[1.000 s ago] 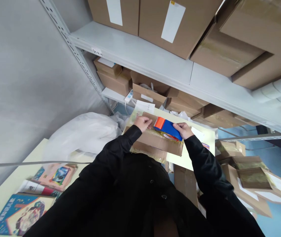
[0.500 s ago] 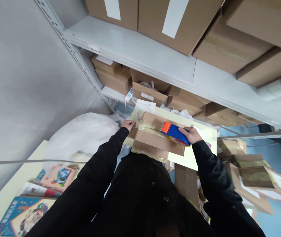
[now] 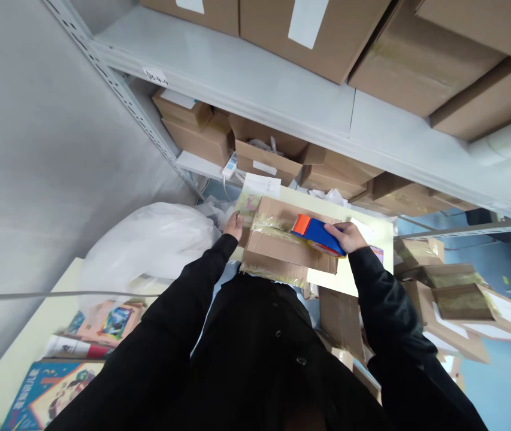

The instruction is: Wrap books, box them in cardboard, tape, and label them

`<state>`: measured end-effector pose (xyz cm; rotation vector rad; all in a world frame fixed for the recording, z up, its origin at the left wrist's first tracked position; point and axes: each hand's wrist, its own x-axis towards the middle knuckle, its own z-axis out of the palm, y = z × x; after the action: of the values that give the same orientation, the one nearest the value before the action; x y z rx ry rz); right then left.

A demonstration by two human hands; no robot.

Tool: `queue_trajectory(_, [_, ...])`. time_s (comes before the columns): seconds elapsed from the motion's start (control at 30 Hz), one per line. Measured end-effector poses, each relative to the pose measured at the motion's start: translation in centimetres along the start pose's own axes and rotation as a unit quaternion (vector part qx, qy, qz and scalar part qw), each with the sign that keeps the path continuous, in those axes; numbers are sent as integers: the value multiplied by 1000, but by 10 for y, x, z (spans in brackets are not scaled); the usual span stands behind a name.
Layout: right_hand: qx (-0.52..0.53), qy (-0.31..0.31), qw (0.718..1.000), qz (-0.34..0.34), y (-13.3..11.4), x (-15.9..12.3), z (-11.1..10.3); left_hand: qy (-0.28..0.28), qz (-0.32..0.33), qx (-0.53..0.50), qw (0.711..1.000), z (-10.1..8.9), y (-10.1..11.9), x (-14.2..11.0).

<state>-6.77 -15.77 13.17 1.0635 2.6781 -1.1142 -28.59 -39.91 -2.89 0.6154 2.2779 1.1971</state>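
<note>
A cardboard box (image 3: 295, 248) lies before me, with shiny clear tape (image 3: 274, 230) along the seam of its top. My right hand (image 3: 347, 237) grips a blue tape dispenser (image 3: 320, 234) with an orange front end, tilted over the top of the box. A roll of tape shows at its underside. At the box's left end is my left hand (image 3: 233, 226), its fingers pointing up and lying flat along the end side; the fingertips are partly hard to make out. Another taped piece of cardboard (image 3: 273, 269) shows at the box's near side.
The box rests on a pale yellow table (image 3: 333, 284) with papers on it. A white plastic bag (image 3: 147, 239) bulges at left, above books (image 3: 53, 392). Shelving (image 3: 237, 66) with cartons stands ahead. Cardboard boxes (image 3: 457, 299) are stacked at right.
My left hand has gone from a pinch near the box's left edge to fingers pointing up at its end. My right hand still holds the tape dispenser over the top. The view has shifted slightly.
</note>
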Motion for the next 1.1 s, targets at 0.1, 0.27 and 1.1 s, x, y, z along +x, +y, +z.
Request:
queue_trajectory(0.1, [-10,7,1000,10,-1,0,-2,-58,184,129,973,-12,38,-16])
queue_trajectory(0.27, [-46,-13,999,6,-7,-3,-3,-159,309,314,883,-7,76,-40])
queue_trajectory(1.1, [-24,-26,999,20,166,-23,-65,-109,168,488,849,37,110,-50])
